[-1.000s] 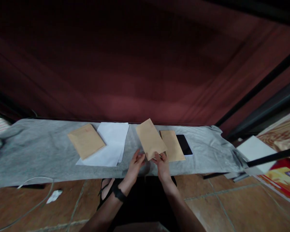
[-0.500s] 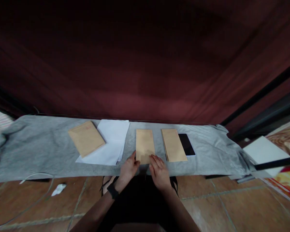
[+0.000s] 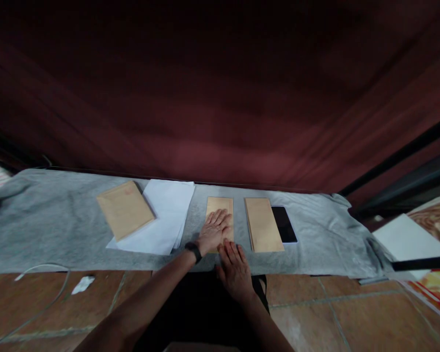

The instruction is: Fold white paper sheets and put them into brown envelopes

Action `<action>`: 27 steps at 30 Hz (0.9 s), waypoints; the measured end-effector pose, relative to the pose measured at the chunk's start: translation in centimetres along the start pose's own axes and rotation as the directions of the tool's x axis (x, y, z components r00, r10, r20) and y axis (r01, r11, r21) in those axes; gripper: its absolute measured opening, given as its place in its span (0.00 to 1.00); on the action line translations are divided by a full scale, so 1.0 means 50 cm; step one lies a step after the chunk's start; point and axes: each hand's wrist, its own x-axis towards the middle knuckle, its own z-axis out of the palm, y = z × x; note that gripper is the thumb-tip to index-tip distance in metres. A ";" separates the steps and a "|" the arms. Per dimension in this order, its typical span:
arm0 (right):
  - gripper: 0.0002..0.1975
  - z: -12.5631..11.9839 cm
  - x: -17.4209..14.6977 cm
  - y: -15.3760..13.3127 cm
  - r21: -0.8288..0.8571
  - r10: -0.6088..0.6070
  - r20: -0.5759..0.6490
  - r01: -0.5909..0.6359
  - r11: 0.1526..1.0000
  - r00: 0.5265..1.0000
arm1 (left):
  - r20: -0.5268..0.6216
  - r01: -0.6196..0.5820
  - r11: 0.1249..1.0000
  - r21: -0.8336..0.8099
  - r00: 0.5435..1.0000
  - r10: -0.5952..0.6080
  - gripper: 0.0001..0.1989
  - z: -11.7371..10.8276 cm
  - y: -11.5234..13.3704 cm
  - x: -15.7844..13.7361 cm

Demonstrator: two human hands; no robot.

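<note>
A brown paper envelope [image 3: 220,202] lies lengthwise on the grey cloth in front of me. Across its middle my left hand [image 3: 214,231] rests flat, fingers stretched out and a dark band on the wrist. My right hand [image 3: 235,266] lies at the envelope's near right corner, its fingers extended and touching the paper. To the right is a stack of similar envelopes [image 3: 264,225], partly over a dark-screened phone or tablet [image 3: 284,224]. On the left, another envelope stack [image 3: 126,209] sits askew over white paper sheets [image 3: 168,210].
The grey cloth [image 3: 66,220] covers a narrow table close to a dark red curtain [image 3: 205,122]. A white cable [image 3: 64,281] and a crumpled white scrap [image 3: 83,285] are on the tiled floor. At the right stand a black bar [image 3: 421,262] and a white board [image 3: 408,237].
My left hand has moved from the envelope's near left edge up onto its middle and flattened out. My right hand has shifted slightly towards me. The view has tilted a little.
</note>
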 end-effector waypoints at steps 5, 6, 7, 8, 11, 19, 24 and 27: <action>0.31 -0.007 0.004 -0.002 0.004 0.008 0.004 -0.008 1.000 1.000 | 0.008 0.073 0.997 0.004 0.997 -0.073 0.25 0.001 -0.038 0.095; 0.32 -0.007 0.004 -0.002 0.005 0.009 0.005 -0.009 1.000 1.000 | 0.015 0.096 0.995 0.002 0.995 -0.096 0.26 0.002 -0.041 0.111; 0.32 -0.007 0.004 -0.002 0.004 0.011 0.008 -0.011 1.000 1.000 | 0.017 0.118 0.993 0.001 0.993 -0.118 0.26 0.003 -0.042 0.123; 0.32 -0.006 0.004 -0.001 0.003 0.013 0.011 -0.013 1.000 1.000 | 0.017 0.136 0.991 0.001 0.991 -0.136 0.26 0.005 -0.042 0.132; 0.32 -0.004 0.003 0.000 0.001 0.014 0.023 -0.014 1.000 1.000 | 0.007 0.141 0.990 -0.006 0.990 -0.141 0.26 0.011 -0.041 0.137; 0.29 0.001 -0.001 0.004 0.031 0.001 0.034 -0.003 1.000 0.999 | 0.094 -0.118 0.990 -0.082 0.988 0.125 0.25 -0.006 -0.027 0.033; 0.23 0.000 -0.002 0.006 0.096 0.035 0.027 -0.037 0.995 0.999 | 0.111 -0.220 0.963 -0.155 0.965 0.238 0.25 -0.031 -0.009 -0.049; 0.22 -0.005 0.002 0.013 0.239 0.067 0.024 -0.071 0.968 0.997 | 0.102 -0.222 0.958 -0.183 0.965 0.243 0.25 -0.045 0.005 -0.095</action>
